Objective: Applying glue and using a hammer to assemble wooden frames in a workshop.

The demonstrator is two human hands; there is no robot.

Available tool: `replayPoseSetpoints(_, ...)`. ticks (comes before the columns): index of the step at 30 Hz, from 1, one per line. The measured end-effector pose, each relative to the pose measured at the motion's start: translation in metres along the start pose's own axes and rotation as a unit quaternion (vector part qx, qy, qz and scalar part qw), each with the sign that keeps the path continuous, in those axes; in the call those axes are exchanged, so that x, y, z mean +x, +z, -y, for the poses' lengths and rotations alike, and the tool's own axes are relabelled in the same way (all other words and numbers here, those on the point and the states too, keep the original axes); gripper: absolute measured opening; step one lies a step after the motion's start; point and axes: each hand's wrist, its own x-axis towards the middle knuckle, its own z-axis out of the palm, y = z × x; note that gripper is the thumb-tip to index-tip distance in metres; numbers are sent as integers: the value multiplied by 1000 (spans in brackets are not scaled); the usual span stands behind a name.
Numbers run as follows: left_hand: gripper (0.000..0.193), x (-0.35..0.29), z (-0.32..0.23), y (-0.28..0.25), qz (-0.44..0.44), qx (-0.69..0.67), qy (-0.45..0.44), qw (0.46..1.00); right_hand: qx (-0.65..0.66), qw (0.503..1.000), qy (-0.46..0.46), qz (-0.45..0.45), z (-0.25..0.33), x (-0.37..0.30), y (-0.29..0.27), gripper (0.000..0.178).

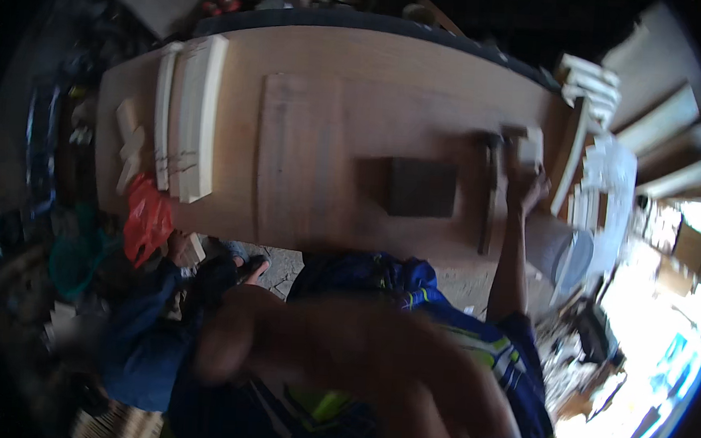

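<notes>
My right hand (531,191) reaches over the right end of the worktable, its fingers closed at the near end of a small pale wood block (526,148). Just left of it lies a hammer (490,195), dark head away from me. A dark square block (422,188) sits on the reddish-brown board (302,160) in the middle of the table. Large and smeared by motion, my left hand (335,346) is raised close to the camera, in front of my body; its fingers cannot be made out clearly, nor anything in them.
Long pale wood strips (200,117) lie at the table's (244,60) left, near smaller wood pieces (131,137) and a red plastic bag (148,219). Another person (145,359) is at the lower left, a hand by a wood piece. More wood pieces (588,205) are stacked at the right edge.
</notes>
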Motion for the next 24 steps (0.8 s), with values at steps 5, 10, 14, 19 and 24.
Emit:
replayPoseSetpoints(5,51,30,-117,-113,-94,747,24,658,297,949,62,84,44,-43,-41,64)
replayPoseSetpoints(10,59,32,-301,-347,-304,915,232,127,462,854,49,235,139,-104,-61,66)
replayPoseSetpoints(14,65,68,-380,-398,-390,897,196,69,387,867,93,300,175,-126,-85,74)
replayPoseSetpoints(19,39,111,-452,-406,-431,832,160,310,416,847,85,320,204,-136,-97,67)
replayPoseSetpoints(24,25,89,-486,-398,-405,761,254,438,482,810,26,334,225,-129,-106,48)
